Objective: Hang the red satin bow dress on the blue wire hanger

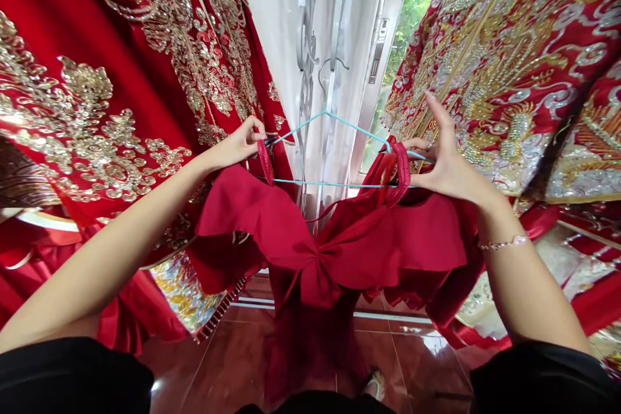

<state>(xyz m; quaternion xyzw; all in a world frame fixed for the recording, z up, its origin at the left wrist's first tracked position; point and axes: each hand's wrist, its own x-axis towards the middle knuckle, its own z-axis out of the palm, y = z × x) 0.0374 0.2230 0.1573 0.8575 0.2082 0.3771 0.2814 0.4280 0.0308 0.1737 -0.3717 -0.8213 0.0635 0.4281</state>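
Observation:
A dark red dress with a twisted bow front hangs by its straps from a light blue wire hanger. At the hanger's left end, my left hand is closed, pinching the hanger around the left strap. My right hand is at the right end, its thumb and lower fingers around the hanger by the gathered right strap, with one finger raised. The hanger's metal hook points up in front of the white curtain. Below, the skirt falls toward the floor.
Red garments with gold sequins hang on the left. An embroidered red and gold jacket hangs on the right. Behind are a white curtain, grey metal scrollwork and a window frame. The floor has reddish tiles.

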